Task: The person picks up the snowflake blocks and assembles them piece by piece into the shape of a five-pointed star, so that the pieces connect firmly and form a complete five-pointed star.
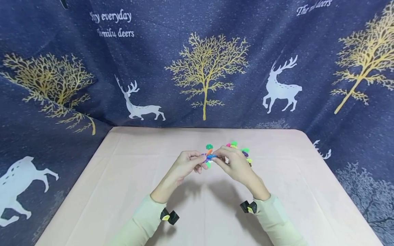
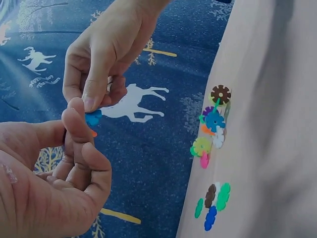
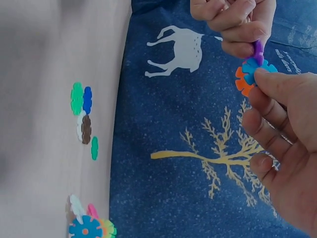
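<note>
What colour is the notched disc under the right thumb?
The disc is blue, clearest in the right wrist view.

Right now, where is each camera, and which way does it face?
Head: on the head, facing forward and down at the table; left hand, right hand and sleeves show.
Left wrist: worn there, facing that hand's work; both hands show.
Right wrist: worn there, facing that hand's work; both hands show.
Both wrist views share the blue disc and patterned cloth.
</note>
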The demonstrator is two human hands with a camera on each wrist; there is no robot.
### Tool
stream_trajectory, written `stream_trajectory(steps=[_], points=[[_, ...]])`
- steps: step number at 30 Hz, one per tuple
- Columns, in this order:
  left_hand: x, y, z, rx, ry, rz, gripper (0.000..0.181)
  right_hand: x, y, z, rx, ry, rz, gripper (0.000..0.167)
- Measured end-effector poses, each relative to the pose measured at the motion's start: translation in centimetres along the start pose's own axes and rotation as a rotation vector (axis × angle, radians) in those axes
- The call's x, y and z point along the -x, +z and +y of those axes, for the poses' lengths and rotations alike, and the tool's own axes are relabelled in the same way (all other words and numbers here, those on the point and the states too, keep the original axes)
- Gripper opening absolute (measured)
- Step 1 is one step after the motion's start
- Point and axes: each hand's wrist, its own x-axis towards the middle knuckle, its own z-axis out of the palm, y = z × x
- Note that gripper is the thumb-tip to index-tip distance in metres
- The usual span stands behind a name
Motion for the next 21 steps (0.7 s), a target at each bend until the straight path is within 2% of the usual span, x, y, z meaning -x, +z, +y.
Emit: stream_trajectory(steps=[13, 21], points=[[-0.1, -0.5, -0.1, -0.049, -0.001, -0.009, 0.021, 0.2, 0.2, 0.7, 0.013, 0.032, -0.034, 0.007], [0.4, -1.4, 0.0, -0.060, -0.010, -0.005, 0.019, 0.1, 0.8, 1.8, -0.019, 0.073, -0.149, 0.009]])
